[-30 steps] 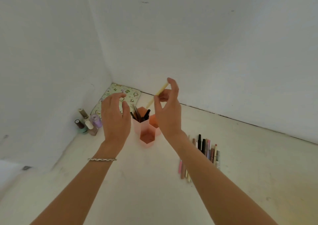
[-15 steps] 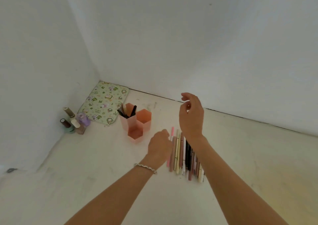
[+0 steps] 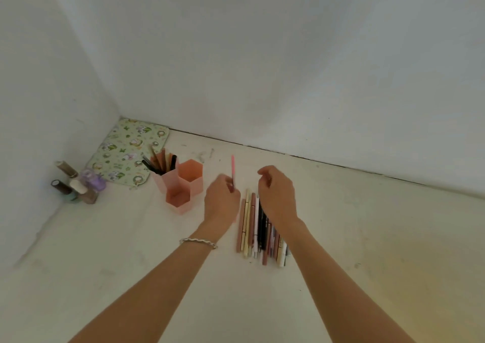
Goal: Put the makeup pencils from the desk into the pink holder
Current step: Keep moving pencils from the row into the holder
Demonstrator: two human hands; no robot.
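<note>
Pink pencil [image 3: 232, 170]: pinched upright by fingers of left hand [image 3: 221, 202], between holder [image 3: 190, 185] and pencil row [image 3: 256, 227] on the surface; right hand [image 3: 277, 197] loosely curled, empty; best lowered vertically, tip-first, into an open cell.

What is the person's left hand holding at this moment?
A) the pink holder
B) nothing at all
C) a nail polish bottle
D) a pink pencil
D: the left hand pinches a pink pencil, which sticks up above its fingers, just left of the row of pencils lying on the desk.
</note>
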